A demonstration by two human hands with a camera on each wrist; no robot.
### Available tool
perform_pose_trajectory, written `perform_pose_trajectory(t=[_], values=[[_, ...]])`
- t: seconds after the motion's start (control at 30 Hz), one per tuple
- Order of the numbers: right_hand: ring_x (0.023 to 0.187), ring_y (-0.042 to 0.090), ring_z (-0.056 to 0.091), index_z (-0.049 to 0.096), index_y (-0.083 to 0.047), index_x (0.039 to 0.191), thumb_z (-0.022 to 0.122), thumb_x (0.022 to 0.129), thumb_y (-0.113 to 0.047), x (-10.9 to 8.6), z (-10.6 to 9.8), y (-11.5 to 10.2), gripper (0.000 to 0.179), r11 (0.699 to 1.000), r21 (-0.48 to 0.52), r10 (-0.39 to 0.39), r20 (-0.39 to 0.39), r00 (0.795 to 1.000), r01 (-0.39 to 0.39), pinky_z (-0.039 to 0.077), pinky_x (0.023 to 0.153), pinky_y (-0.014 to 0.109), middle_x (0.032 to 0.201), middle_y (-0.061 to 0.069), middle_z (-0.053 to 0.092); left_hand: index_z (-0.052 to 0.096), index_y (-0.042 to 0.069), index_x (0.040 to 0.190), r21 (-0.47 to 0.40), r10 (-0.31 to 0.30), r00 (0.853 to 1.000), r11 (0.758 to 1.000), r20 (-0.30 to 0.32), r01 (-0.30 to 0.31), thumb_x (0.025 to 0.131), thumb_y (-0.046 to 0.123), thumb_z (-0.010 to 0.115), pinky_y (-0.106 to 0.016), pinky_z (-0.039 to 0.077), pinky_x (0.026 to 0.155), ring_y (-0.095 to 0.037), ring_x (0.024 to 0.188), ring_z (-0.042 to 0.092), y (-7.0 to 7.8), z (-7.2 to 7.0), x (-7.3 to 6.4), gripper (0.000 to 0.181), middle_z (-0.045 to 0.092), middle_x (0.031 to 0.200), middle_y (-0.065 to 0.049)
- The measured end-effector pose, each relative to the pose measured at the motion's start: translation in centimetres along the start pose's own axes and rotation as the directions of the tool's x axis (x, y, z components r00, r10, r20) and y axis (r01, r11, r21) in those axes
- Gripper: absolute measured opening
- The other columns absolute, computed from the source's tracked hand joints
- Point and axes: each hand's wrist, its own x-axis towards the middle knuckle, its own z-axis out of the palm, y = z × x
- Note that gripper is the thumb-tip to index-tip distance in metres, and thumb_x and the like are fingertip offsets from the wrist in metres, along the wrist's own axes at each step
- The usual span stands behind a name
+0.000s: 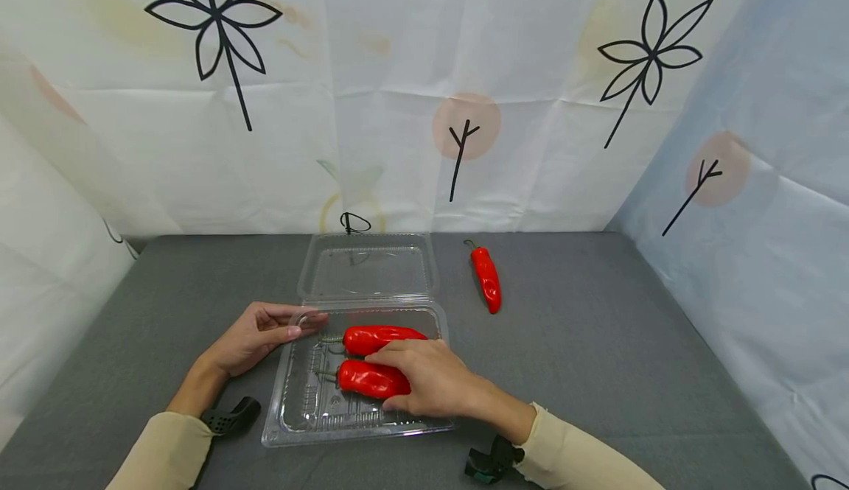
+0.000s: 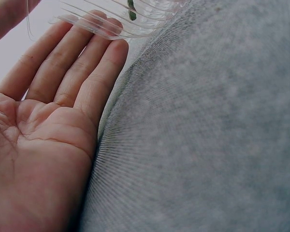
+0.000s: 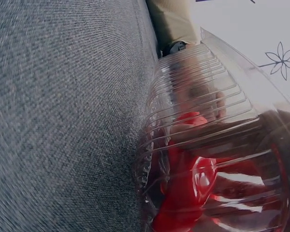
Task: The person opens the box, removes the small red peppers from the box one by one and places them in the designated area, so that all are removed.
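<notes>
A clear plastic clamshell container (image 1: 281,401) lies with its lid (image 1: 368,265) folded back. My left hand (image 1: 261,339) is at its far left corner; in the left wrist view the straight fingers (image 2: 63,67) touch the outside of the plastic wall. Inside the tray my right hand (image 1: 434,379) holds the nearer red chili pepper (image 1: 371,379), thumb on the near side and fingers on the far side. Just beyond it lies another red chili pepper (image 1: 371,339), its right end partly behind that hand. Both stems point left. Through the ribbed wall the right wrist view shows red pepper skin (image 3: 188,193).
A third red chili pepper (image 1: 487,280) lies on the grey cloth-covered table (image 1: 597,343), right of the lid. White printed curtains (image 1: 398,92) stand along the back and both sides.
</notes>
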Motion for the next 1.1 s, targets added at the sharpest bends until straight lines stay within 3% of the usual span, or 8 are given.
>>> perform_pose_trajectory(t=[0.27,0.4,0.57,0.7,0.87,1.1], values=[[0.121,0.008,0.058,0.066,-0.023,0.135,0.085,0.082,-0.027,0.0,-0.1,0.3,0.056,0.997,0.068,-0.030,-0.001,1.000,0.030,0.050,0.093,0.040,0.130,-0.007,0.066,0.053,-0.015,0.137,0.007,-0.005,1.000,1.000,-0.006,0.005,0.098,-0.014,0.050,-0.030,0.048,0.103,-0.022,0.128,0.060,0.0,0.0,0.0,0.039,0.064,0.134,-0.018],[0.122,0.010,0.057,0.066,-0.019,0.135,0.084,0.084,-0.026,-0.1,-0.4,0.4,0.055,0.987,0.158,-0.038,-0.034,0.999,0.043,0.048,0.098,0.037,0.130,-0.005,0.066,0.052,-0.015,0.137,0.022,-0.006,1.000,1.000,-0.010,0.006,0.098,-0.013,0.050,-0.030,0.048,0.104,-0.022,0.127,0.060,0.0,0.0,-0.1,0.039,0.064,0.134,-0.018],[0.115,0.012,0.059,0.065,-0.010,0.134,0.084,0.084,-0.013,-0.1,-1.0,0.4,0.054,0.915,0.390,-0.061,-0.121,0.991,0.104,0.052,0.092,0.024,0.127,0.003,0.066,0.052,-0.016,0.137,0.024,-0.003,1.000,1.000,-0.005,0.003,0.099,-0.013,0.050,-0.030,0.047,0.104,-0.022,0.128,0.060,0.0,0.1,-0.1,0.039,0.063,0.134,-0.019],[0.112,0.014,0.059,0.064,-0.009,0.136,0.083,0.084,-0.008,-0.2,-1.3,0.2,0.056,0.866,0.479,-0.065,-0.177,0.982,0.143,0.054,0.088,0.024,0.127,0.005,0.064,0.050,-0.018,0.137,0.022,0.003,1.000,1.000,0.003,-0.003,0.099,-0.013,0.050,-0.031,0.047,0.105,-0.023,0.129,0.059,0.0,0.1,0.0,0.039,0.062,0.135,-0.021],[0.112,0.017,0.058,0.064,-0.008,0.135,0.082,0.083,-0.005,-0.4,-1.8,0.0,0.055,0.849,0.498,-0.054,-0.247,0.968,0.174,0.056,0.086,0.028,0.126,0.006,0.064,0.051,-0.017,0.137,0.032,0.001,1.000,0.999,-0.002,-0.001,0.099,-0.012,0.050,-0.032,0.048,0.105,-0.023,0.128,0.060,0.0,0.1,0.0,0.038,0.062,0.135,-0.020],[0.104,0.017,0.063,0.065,-0.005,0.133,0.084,0.082,-0.007,-0.5,-2.7,0.4,0.054,0.864,0.459,-0.046,-0.336,0.941,0.206,0.056,0.084,0.029,0.127,0.008,0.066,0.053,-0.016,0.136,0.028,0.010,1.000,1.000,-0.002,-0.010,0.099,-0.013,0.050,-0.030,0.048,0.104,-0.023,0.127,0.061,0.1,0.2,0.0,0.038,0.064,0.134,-0.018]])
